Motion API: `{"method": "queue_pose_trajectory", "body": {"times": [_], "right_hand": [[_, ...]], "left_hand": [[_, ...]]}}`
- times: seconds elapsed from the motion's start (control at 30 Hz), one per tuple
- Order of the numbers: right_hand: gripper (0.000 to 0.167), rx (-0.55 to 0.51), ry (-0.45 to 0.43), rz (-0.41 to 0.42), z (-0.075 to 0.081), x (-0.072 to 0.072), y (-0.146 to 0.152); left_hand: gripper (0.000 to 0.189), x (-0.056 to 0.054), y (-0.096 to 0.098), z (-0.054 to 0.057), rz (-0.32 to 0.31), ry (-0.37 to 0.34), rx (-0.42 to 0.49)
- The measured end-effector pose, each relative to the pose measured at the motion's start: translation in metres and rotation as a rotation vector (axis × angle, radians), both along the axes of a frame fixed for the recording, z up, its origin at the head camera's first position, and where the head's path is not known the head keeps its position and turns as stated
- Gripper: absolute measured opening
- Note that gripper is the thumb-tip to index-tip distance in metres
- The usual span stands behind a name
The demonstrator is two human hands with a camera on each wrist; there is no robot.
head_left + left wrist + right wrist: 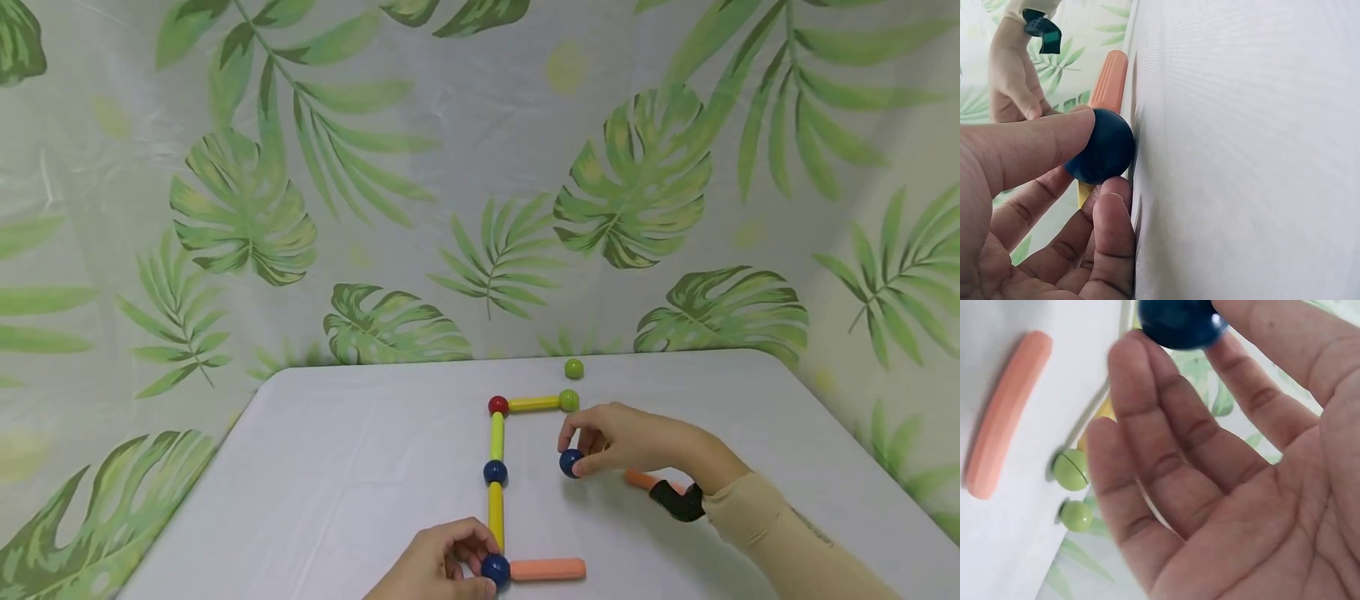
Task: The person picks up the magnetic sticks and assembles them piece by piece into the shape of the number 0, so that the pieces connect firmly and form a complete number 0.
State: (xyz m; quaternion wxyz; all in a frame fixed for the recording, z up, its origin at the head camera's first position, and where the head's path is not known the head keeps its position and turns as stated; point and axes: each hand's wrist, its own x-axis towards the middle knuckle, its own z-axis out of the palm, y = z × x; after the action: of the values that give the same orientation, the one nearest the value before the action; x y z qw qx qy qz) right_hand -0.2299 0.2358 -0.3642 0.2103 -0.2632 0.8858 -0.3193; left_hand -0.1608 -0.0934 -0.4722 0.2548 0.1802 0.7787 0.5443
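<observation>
My left hand [450, 562] pinches a dark blue ball [495, 569] at the near corner of a chain of balls and sticks. From that ball an orange stick [547, 569] runs right and a yellow stick [496, 512] runs away from me. Farther along come a second blue ball [495, 472], a yellow-green stick [497, 435], a red ball [498, 406], another yellow stick [534, 403] and a green ball [569, 400]. Above the table, my right hand [626, 437] holds a loose blue ball [1182, 322] between thumb and fingers.
A loose green ball [573, 368] lies near the far edge of the white table [337, 467]. A curved orange stick [1010, 415] rests on the table, partly hidden behind the right wrist in the head view. A leaf-patterned cloth [495, 167] hangs behind.
</observation>
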Motion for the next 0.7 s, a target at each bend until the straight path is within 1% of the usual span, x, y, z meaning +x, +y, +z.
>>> {"method": "queue_pose_trajectory", "body": {"times": [0.1, 0.2, 0.3, 0.47, 0.7], "right_hand": [[0.020, -0.002, -0.025, 0.018, -0.004, 0.007, 0.003], [0.019, 0.004, -0.045, 0.020, -0.009, 0.014, 0.004], [0.020, 0.002, -0.086, 0.000, -0.015, 0.019, 0.005], [0.022, -0.035, -0.138, -0.012, -0.026, 0.031, 0.011], [0.023, -0.054, -0.155, 0.006, -0.037, 0.043, 0.020]], "left_hand": [[0.025, -0.001, -0.001, 0.001, -0.006, 0.008, 0.006], [0.025, -0.001, -0.002, 0.002, -0.012, 0.015, 0.015], [0.025, -0.001, -0.003, 0.002, -0.014, 0.017, 0.020], [0.026, -0.001, -0.003, 0.002, -0.021, 0.015, 0.032], [0.026, -0.002, -0.004, 0.000, -0.025, 0.017, 0.035]]}}
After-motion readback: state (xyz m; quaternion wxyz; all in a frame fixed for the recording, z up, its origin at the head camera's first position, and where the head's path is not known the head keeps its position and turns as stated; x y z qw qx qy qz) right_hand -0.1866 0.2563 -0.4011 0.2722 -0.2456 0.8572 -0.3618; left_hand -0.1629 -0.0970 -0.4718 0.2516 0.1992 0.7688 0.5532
